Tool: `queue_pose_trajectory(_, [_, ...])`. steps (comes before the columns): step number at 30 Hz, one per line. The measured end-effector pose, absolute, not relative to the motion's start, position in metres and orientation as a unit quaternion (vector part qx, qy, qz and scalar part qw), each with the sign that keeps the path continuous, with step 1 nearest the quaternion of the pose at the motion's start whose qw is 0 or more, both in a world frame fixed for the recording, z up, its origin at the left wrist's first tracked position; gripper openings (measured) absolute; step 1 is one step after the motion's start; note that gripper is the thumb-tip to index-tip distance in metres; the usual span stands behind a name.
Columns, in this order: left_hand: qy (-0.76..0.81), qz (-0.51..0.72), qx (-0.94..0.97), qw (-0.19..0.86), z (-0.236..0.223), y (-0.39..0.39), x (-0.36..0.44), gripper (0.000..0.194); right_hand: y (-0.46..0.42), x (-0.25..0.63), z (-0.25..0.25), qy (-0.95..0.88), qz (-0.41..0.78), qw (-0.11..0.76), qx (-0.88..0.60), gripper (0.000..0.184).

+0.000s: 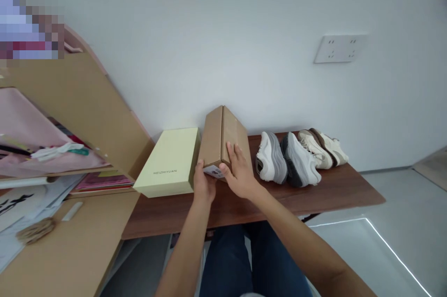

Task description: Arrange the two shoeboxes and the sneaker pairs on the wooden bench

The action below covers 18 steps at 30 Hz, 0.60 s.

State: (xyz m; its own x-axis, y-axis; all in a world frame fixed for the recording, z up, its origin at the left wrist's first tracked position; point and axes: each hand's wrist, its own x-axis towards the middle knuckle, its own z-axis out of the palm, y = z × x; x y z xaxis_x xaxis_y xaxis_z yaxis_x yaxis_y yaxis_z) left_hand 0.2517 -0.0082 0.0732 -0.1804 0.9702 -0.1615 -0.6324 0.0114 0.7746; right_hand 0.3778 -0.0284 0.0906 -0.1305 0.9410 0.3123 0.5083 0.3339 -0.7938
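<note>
A brown cardboard box with a seam along its top sits tilted on the dark wooden bench, close to the wall. My left hand grips its near left corner, fingers partly hidden beneath. My right hand lies on the box's right flap, fingers stretched out and thumb near the front edge. A label with print shows on the near end, between my hands. Just left of it lies a pale yellow shoebox marked MEIZHIYUAN, its lid on.
White and grey sneakers stand right of the box, with a cream pair beyond them. To the left is a desk with papers and a shelf unit. A wall socket plate is at upper right.
</note>
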Motion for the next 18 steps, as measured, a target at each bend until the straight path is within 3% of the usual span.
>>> queue_pose_trajectory(10, [0.454,0.653,0.385,0.468,0.091,-0.003,0.238,0.044,-0.018,0.371,0.089,-0.612,0.379,0.485,-0.497,0.085])
queue_pose_trajectory(18, [0.456,0.643,0.371,0.491,0.074,-0.004,0.234,0.048,-0.014,0.369,0.083,-0.583,0.393,0.477,-0.527,0.085])
